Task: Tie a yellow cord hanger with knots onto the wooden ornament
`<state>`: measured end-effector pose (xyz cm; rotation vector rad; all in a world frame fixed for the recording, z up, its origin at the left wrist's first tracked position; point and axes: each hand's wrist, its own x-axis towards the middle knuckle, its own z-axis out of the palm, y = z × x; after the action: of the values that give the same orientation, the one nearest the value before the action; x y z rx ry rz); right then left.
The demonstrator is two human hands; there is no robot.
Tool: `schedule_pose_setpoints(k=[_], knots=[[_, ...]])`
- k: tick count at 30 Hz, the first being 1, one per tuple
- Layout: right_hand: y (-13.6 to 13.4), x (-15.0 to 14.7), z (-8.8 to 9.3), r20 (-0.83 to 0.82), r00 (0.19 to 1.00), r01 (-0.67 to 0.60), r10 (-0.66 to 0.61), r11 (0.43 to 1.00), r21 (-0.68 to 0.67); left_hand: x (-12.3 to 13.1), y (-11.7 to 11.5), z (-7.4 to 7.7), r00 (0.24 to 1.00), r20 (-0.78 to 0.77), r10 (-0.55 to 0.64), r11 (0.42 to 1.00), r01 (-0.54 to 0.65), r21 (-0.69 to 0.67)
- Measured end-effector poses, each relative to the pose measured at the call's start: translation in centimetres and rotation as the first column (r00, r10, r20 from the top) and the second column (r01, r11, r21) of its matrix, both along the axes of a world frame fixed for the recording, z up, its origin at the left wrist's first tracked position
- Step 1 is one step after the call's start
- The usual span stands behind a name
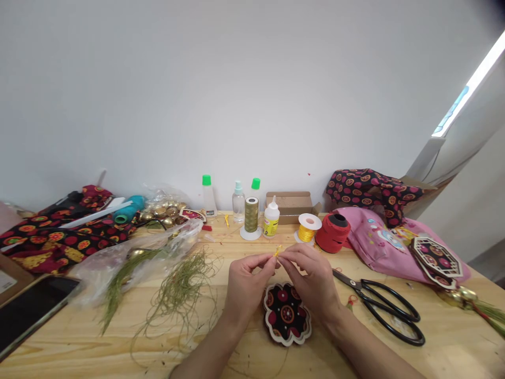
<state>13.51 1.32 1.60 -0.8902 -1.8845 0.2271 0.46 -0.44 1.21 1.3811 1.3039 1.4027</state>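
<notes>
My left hand (249,284) and my right hand (311,276) meet above the table, fingertips pinched together on a short yellow cord (278,249). A small loop of that cord sticks up past the fingers; the rest is hidden behind them. Below, between my wrists, lies a flower-shaped ornament (288,314) with a pale scalloped rim and dark patterned fabric. Black-handled scissors (379,300) rest right of my right hand, and a small red-tied tassel (351,301) sits between. Left of my left hand spreads a tangle of olive-green thread (185,287).
Along the back stand a glue bottle (271,218), an olive thread spool (251,216), a yellow cord spool (307,228) and a red thread cone (332,234). Patterned fabric (47,231) and a phone (35,310) occupy the left. A pink bag (379,242) bearing a finished-looking ornament (436,258) lies right.
</notes>
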Motion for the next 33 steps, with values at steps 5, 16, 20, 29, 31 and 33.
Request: schedule_pose_setpoints(k=[5,16,20,29,31,33], knots=[[0.2,0.3,-0.2,0.02,1.0,0.021,-0.023,0.998,0.059,0.2,0.0,0.3,0.996,0.086,-0.013,0.999,0.017,-0.05],[0.9,1.1,-0.1,0.424,0.904,-0.028,-0.06,0.98,0.199,0.3,-0.1,-0.1,1.0,0.021,-0.007,0.996,0.009,-0.093],[0.8,1.5,0.4,0.567,0.821,-0.084,-0.074,0.965,0.248,-0.1,-0.2,0.0,0.987,-0.159,-0.013,1.0,0.012,-0.004],[1.5,1.7,0.7,0.416,0.886,-0.257,0.205,0.964,0.073,-1.1,-0.1,0.8,0.83,-0.556,-0.051,0.958,0.198,0.207],[1.7,1.7,0.6,0.353,0.894,-0.292,0.275,0.957,-0.006,-1.1,-0.1,0.8,0.806,-0.588,-0.06,0.946,0.234,0.224],[1.9,1.9,0.4,0.312,0.9,-0.295,0.305,0.952,-0.079,-1.1,0.0,0.9,0.78,-0.622,-0.069,0.937,0.264,0.227]])
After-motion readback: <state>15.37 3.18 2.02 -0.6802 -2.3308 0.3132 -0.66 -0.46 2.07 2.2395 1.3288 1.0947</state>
